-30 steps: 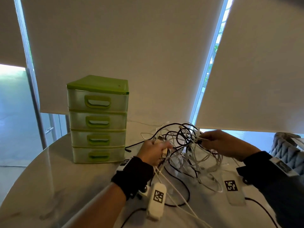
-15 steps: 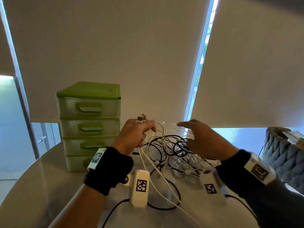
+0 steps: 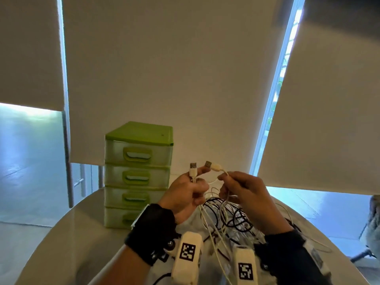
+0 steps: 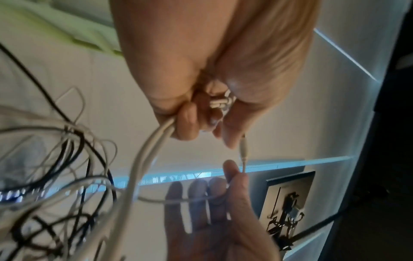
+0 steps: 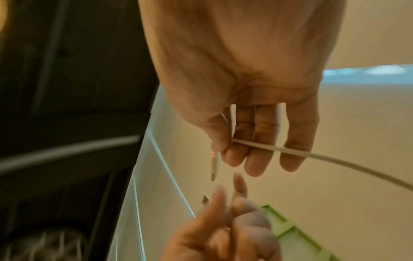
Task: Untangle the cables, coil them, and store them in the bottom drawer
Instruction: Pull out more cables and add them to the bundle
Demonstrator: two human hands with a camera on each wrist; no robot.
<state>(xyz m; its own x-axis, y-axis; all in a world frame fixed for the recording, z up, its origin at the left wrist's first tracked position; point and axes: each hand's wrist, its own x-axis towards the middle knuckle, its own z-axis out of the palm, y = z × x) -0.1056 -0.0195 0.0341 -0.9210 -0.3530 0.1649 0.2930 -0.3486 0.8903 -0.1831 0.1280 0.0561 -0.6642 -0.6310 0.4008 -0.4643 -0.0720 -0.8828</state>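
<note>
A tangle of black and white cables [image 3: 232, 218] lies on the round white table [image 3: 78, 239]. My left hand [image 3: 185, 194] is raised above it and grips white cable strands [image 4: 154, 141], with one USB plug [image 3: 192, 168] sticking up past its fingers. Close beside it, my right hand [image 3: 240, 189] pinches a thin white cable [image 5: 263, 145] just behind a second USB plug [image 3: 212, 166]. The two plugs stand side by side, slightly apart. The green drawer unit [image 3: 137, 173] stands to the left with all drawers closed. Its bottom drawer [image 3: 117, 218] is partly hidden by my left wrist.
Roller blinds and window strips fill the background behind the table. A grey padded chair [image 3: 374, 221] stands at the right edge. Loose cable loops [image 3: 304, 235] trail over the table to the right of the tangle.
Both hands have risen from the pile. The left lifted a white cable end higher, and the right, which hovered over the tangle, now pinches the cable by the second plug.
</note>
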